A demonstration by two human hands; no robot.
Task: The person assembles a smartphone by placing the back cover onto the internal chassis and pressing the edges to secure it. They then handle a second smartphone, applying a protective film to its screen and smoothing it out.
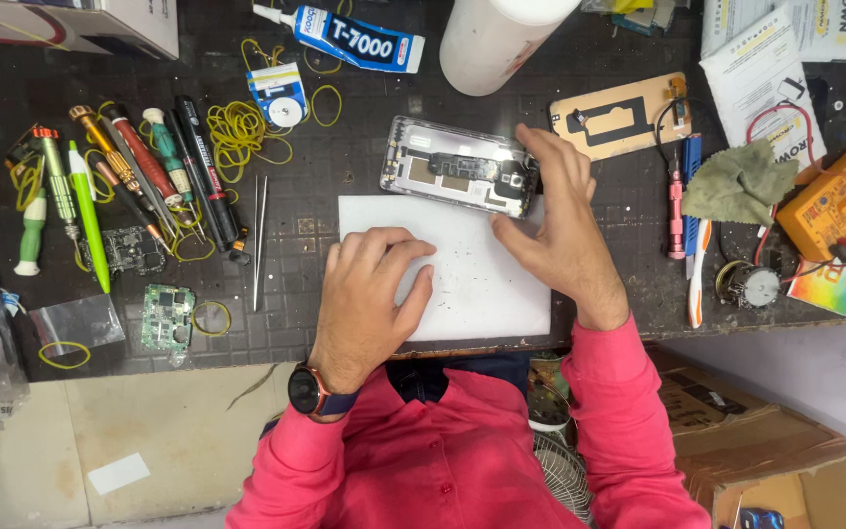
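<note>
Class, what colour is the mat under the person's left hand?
White, with small dark specks; the mat shows best in the head view.

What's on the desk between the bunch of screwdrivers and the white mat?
In the head view, thin metal tweezers lie between the coloured-handled screwdrivers and the white rectangular mat.

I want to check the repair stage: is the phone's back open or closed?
Open: the phone shows bare inner parts, and its back cover lies apart beside it.
</note>
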